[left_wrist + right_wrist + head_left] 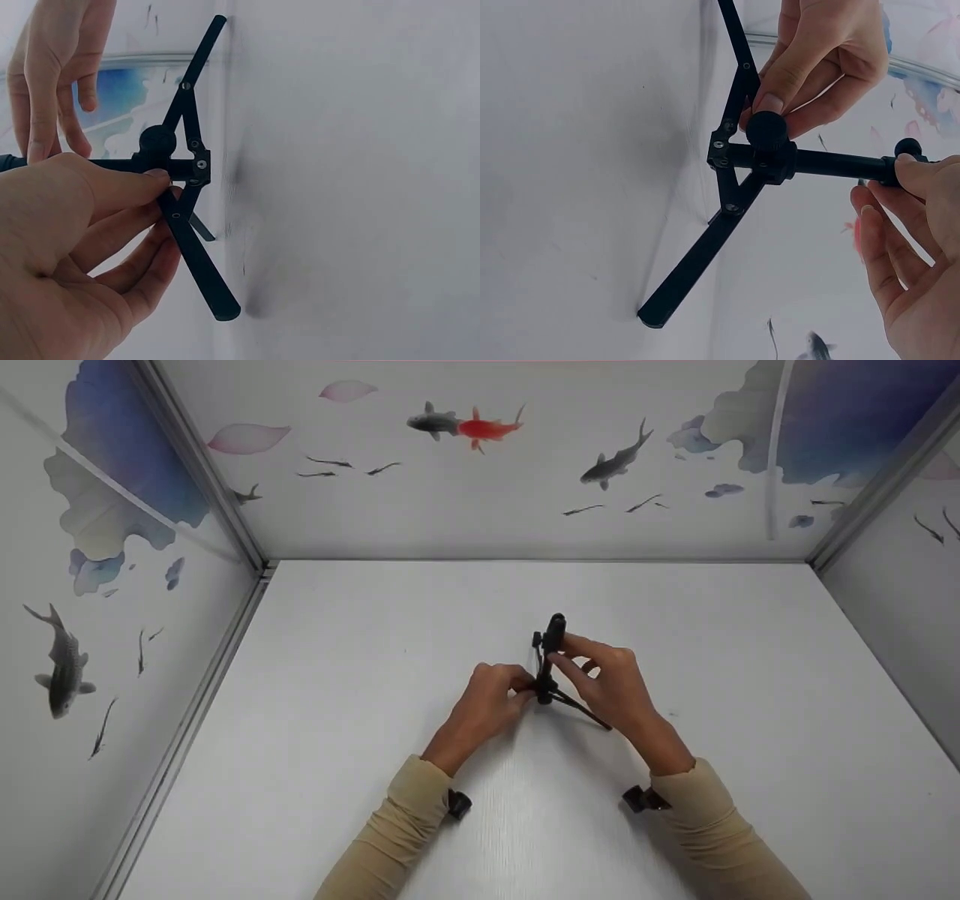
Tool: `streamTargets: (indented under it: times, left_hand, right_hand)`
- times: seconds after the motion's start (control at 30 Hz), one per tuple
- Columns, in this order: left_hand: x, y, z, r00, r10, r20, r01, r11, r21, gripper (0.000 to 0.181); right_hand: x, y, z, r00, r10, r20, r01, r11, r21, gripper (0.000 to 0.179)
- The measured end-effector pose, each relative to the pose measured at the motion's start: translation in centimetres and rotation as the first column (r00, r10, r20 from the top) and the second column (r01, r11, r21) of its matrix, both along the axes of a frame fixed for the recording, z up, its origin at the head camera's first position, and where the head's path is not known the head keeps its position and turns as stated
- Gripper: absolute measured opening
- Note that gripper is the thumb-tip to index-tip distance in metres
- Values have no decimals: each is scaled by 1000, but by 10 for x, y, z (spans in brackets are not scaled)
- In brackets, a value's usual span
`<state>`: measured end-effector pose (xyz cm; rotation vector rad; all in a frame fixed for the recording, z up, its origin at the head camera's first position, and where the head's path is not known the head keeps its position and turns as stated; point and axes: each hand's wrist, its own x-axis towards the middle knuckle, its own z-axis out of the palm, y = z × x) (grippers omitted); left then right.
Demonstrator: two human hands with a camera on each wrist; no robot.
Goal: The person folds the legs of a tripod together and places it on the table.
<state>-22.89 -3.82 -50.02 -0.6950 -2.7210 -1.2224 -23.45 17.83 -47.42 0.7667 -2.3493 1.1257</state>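
A small black tripod [545,690] stands on the white table with its legs spread. In the left wrist view its hinged legs [204,268] and braces show clearly. My left hand [487,699] pinches the tripod low down, at the collar where the legs join, beside a round knob [767,131]. Higher up, my right hand [615,682] holds the column near its top, with the thumb by a smaller knob [908,147] in the right wrist view. The tripod's top [556,626] points away from me.
The white tabletop [360,630] extends around both hands. Panels printed with fish, petals and blue shapes enclose it at the back wall [480,502], the left and the right. A black wrist camera [459,804] sits at the left cuff, another [634,799] at the right.
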Motion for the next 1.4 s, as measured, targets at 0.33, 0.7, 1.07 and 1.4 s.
streamTargets:
  times: [0.33,0.7,1.07,1.4]
  left_hand:
    - [1,0,1,1000,-1,-1,1,999,36,17]
    - [2,0,-1,1000,1,-5,0,999,40,17]
    - [2,0,-2,999,-1,-32,2,999,45,17]
    - [2,1,-1,999,-1,-37,3,999,50,17]
  right_hand:
    - [0,2,2,1000,-5,8,5,1000,3,30]
    - [-1,2,1,1000,-11,9,11,1000,9,30]
    - [0,3,3,1000,1,15,-1,1000,6,29]
    - [0,2,2,1000,7,21,-7,1000,17,29]
